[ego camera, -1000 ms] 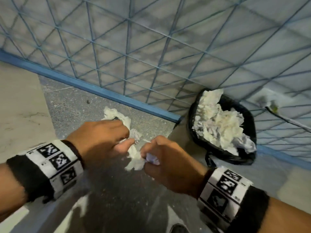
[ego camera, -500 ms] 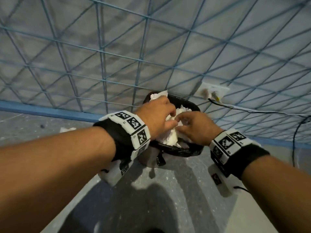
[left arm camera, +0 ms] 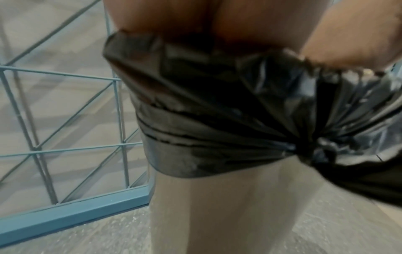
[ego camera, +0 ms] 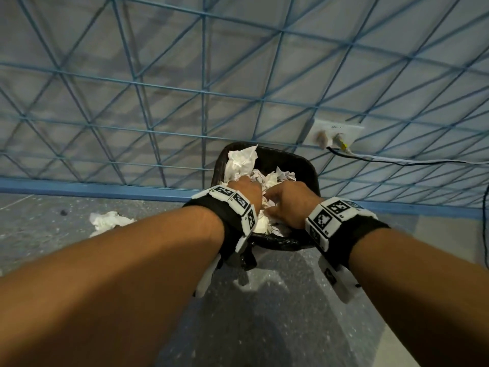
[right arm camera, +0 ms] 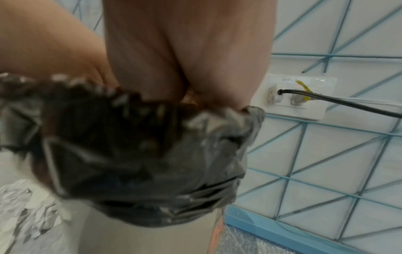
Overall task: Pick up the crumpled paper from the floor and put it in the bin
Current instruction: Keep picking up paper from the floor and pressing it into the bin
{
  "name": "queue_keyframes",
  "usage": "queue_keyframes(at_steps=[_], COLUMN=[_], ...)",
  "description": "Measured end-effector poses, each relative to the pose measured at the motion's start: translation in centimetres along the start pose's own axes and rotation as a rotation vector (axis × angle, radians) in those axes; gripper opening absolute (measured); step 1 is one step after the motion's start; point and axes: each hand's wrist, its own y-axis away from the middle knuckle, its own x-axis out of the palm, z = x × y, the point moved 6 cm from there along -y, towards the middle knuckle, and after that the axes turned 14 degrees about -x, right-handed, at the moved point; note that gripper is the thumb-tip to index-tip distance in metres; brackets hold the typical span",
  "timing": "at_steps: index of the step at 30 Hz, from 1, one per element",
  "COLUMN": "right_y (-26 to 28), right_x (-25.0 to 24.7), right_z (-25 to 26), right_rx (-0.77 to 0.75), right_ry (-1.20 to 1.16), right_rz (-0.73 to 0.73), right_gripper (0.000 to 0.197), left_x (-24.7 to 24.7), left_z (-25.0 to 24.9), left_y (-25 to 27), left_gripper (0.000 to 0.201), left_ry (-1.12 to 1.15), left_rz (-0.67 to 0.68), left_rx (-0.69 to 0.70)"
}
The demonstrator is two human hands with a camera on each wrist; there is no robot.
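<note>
The black-lined bin stands on the floor against the wall, heaped with crumpled paper. Both my hands are down inside its mouth, side by side. My left hand and right hand have their fingers dug into a white wad of crumpled paper; the fingertips are buried in it. In both wrist views the fingers disappear behind the bin liner. Another piece of crumpled paper lies on the grey floor to the left of the bin.
A wall with a blue wire grid and a blue skirting rises right behind the bin. A white socket plate with cables running right sits above the bin's right side. Speckled grey floor lies in front.
A second ago both hands gripped the paper near the floor at the left. They carried it right to the bin and have now sunk lower into the bin's mouth.
</note>
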Motion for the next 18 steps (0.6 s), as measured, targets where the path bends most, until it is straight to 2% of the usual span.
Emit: queue_keyframes(at_steps=[2,5,9,13,16,18], right_y=[0.3,1.0,2.9,5.2,6.4,6.9], right_x=[-0.4,-2.1,-5.1,-7.7,-8.9,-9.1], right_z=[-0.1,0.3,1.5,3.3,5.3,7.4], right_rx=[0.011,-0.015,-0.008,-0.003,-0.062,-0.153], right_ry=[-0.031,-0.115,-0.075,-0.028,0.018,0.030], right_rz=[0.002,-0.047,-0.107,-0.184,-0.350,-0.465], right_gripper=[0.017,0.054,0.086,0.079,0.061,0.045], left_x=[-0.6,-2.7,-7.0,-10.2,-10.7,-10.1], left_z=[0.0,0.5,2.1,5.7,9.7,12.5], left_y=[0.4,1.8,4.2,6.8,9.1,10.5], left_gripper=[0.049,0.050,0.044,0.037,0.035,0.031], left_ry=[0.055,0.181,0.267,0.306,0.343,0.330], left_rz=[0.003,-0.038,-0.191,-0.297,-0.365,-0.380], left_rx=[0.004,0.051,0.173,0.180,0.160,0.130])
